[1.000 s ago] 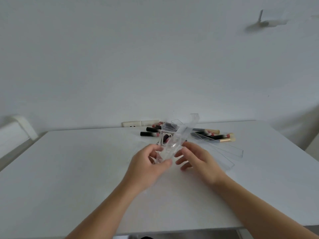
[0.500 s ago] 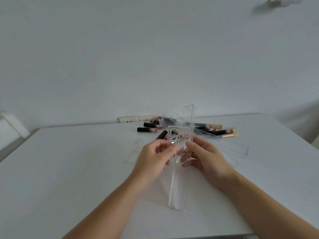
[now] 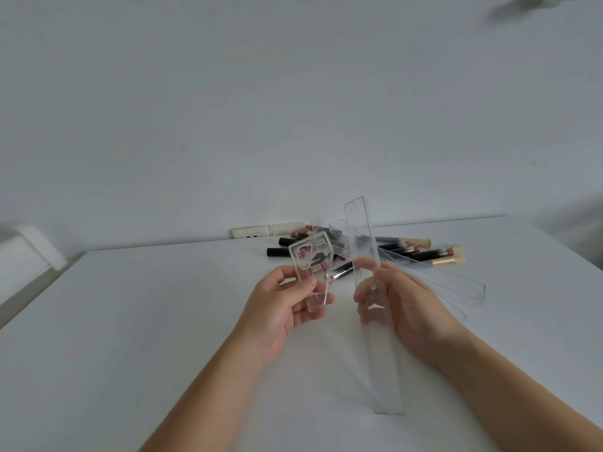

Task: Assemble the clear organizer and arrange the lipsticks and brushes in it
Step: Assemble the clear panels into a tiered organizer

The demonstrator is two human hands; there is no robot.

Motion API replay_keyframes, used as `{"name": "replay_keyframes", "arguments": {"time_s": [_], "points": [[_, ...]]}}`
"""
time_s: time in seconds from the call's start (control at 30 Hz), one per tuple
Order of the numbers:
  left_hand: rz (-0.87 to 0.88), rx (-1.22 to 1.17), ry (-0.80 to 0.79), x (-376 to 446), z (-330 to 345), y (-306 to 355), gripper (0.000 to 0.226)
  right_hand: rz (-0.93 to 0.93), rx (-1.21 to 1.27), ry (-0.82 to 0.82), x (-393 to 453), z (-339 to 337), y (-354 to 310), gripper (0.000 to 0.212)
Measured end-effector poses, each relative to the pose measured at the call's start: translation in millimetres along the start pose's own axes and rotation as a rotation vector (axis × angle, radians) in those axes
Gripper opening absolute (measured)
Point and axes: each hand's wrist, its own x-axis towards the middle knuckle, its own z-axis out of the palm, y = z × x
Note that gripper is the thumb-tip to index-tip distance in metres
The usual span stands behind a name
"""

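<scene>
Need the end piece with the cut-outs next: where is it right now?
In the head view, the short clear end piece is left of centre, held up by the left hand, beside the long clear strip in the right hand.

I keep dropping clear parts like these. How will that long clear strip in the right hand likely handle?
The long clear strip looks stiff: it stays straight though the right hand grips only its middle. Its glossy faces probably make it slippery. Thin and long, it may snap if bent.
</scene>
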Motion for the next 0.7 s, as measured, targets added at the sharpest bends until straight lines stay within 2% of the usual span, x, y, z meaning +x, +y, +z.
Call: {"name": "replay_keyframes", "arguments": {"time_s": [0.13,0.23,0.37,0.57,0.7], "points": [[0.004,0.240,0.032,-3,10,-11,0.023,0.019,0.015,-0.016,-3,3,-3,0.042],[0.079,0.519,0.114,-7,16,-17,0.036,0.010,-0.001,0.006,-4,3,-2,0.032],[0.170,0.733,0.133,-7,16,-24,0.039,0.017,-0.027,0.026,-5,1,-3,0.030],[0.135,0.909,0.155,-3,17,-25,0.041,0.038,-0.049,0.057,-4,3,-4,0.028],[0.209,1.272,0.160,-1,23,-19,0.040,0.051,-0.026,0.044,-7,4,-7,0.027]]}}
